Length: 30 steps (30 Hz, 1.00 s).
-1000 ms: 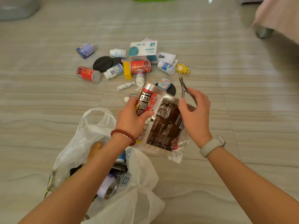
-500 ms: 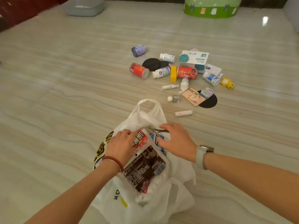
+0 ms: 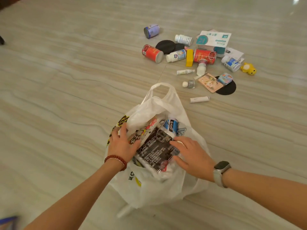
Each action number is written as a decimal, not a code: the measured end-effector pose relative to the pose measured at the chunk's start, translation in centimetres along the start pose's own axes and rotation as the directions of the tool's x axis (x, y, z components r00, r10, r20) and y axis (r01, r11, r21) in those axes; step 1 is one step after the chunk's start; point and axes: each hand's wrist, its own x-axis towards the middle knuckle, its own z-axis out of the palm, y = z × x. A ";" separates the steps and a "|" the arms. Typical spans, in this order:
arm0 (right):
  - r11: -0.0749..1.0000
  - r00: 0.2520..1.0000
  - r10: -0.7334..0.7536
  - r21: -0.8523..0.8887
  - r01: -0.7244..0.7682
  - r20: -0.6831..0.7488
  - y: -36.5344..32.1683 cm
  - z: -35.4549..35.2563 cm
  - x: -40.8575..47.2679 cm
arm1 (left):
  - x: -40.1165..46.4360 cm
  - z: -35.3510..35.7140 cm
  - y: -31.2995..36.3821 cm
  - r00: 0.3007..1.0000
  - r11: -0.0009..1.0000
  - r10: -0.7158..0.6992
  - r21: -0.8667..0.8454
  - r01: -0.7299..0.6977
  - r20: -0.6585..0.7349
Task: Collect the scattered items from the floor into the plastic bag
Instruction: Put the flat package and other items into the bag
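Presently both hands, left (image 3: 122, 145) and right (image 3: 193, 155), press open-palmed on the packet (image 3: 155, 146), gripping nothing; bag (image 3: 159, 103) may tip, spilling contents

A second ago I held the snack packet (image 3: 154, 146) up over the floor; now it lies in the plastic bag (image 3: 157, 185) at lower centre of the frame. My left hand (image 3: 122, 144) and right hand (image 3: 193, 156) rest flat on it, and the nippers have left my right hand.

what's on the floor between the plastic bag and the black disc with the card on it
In the head view, one small white tube lies on its side between the plastic bag and the black disc. The rest of that stretch is bare floor.
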 end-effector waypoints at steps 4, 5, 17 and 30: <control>0.964 0.998 0.031 -0.262 -0.042 -0.047 2.5 0.4 -2.9 | 0.2 0.5 -0.2 0.999 0.999 -0.031 0.008 0.031 0.024; 0.955 0.994 0.040 -0.288 -0.069 -0.106 3.0 0.3 -3.0 | 0.3 0.6 -0.1 0.999 0.999 -0.034 0.028 0.034 0.014; 0.521 0.744 0.646 0.613 -0.594 0.172 5.0 -0.7 1.0 | 0.2 -1.1 0.4 0.990 0.996 -0.092 -0.015 0.091 -0.108; 0.860 0.743 0.422 0.488 -0.146 -0.520 1.7 -8.2 3.1 | -0.6 -6.6 3.4 0.897 0.996 0.079 0.003 -0.086 -0.434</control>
